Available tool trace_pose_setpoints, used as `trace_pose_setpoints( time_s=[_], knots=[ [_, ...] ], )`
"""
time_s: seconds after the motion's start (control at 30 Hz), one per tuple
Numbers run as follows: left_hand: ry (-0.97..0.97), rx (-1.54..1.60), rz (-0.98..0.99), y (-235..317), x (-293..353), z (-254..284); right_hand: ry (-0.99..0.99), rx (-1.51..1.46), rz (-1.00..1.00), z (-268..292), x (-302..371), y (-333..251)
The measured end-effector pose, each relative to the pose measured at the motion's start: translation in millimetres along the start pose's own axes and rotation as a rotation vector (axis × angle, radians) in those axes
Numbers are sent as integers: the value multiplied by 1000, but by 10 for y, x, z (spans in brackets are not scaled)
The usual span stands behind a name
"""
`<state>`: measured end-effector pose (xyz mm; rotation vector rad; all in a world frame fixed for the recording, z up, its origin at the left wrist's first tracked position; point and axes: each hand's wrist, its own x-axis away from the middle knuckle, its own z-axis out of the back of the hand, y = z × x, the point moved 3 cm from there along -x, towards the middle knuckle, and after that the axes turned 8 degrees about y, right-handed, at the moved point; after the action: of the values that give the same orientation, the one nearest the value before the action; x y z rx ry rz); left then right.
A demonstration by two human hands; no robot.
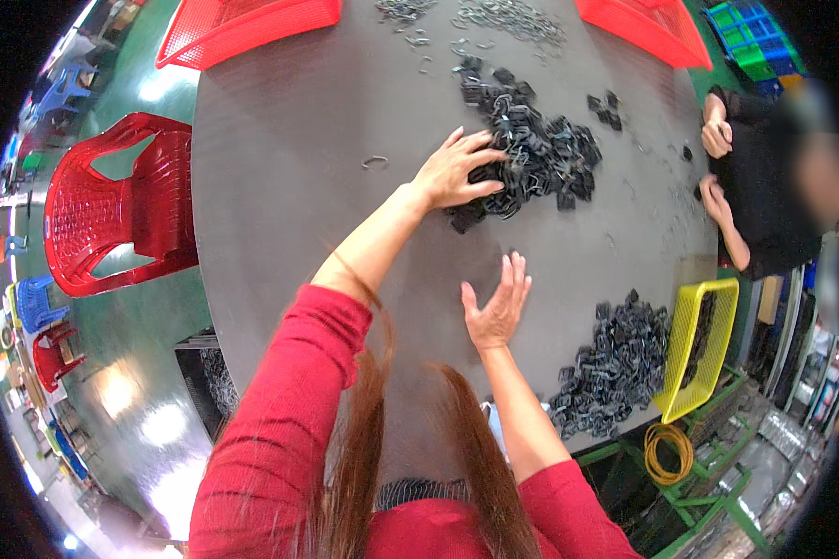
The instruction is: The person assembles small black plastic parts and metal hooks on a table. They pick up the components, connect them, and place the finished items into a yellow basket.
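Note:
A heap of small black plastic pieces with metal bits (545, 154) lies on the grey table (289, 140). Against its left side rests my left hand (459, 170), fingers spread and touching the pieces. Nearer to me, my right hand (499, 307) hovers at the table with its fingers stretched out and nothing in it. One bent metal ring (375, 162) lies alone left of my left hand. A second pile of black pieces (615, 363) sits at the near right, beside a yellow basket (697, 349).
Two red baskets (252, 37) (648, 33) stand at the far edge, with loose metal rings (508, 19) between them. A co-worker in black (764, 177) has both hands at the right edge. A red chair (121, 205) is at the left; a yellow hose coil (668, 454) hangs below the basket.

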<state>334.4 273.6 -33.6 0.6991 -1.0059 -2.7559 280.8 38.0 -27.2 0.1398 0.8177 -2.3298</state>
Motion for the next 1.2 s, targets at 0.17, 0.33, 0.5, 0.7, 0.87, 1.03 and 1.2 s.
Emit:
trace_pose_setpoints(
  time_s=[0.17,0.33,0.5,0.7,0.87,1.03,1.2],
  knots=[
    [124,255,284,797,871,-224,85,-186,-44,118,-62,13],
    [386,822,646,1291,1423,-282,-146,-301,-31,244,-72,87],
    [624,673,914,1333,1798,221,-257,-569,-317,508,-37,369],
    [523,-365,621,1509,2025,474,-256,-661,-418,931,-168,669],
    [291,-380,556,1792,1751,27,-274,-508,-470,874,-203,923],
    [98,-249,533,1633,1724,-303,-407,-243,-429,538,-450,362],
    [337,-171,794,1492,1910,40,-519,-29,-136,117,-518,160]
  ],
)
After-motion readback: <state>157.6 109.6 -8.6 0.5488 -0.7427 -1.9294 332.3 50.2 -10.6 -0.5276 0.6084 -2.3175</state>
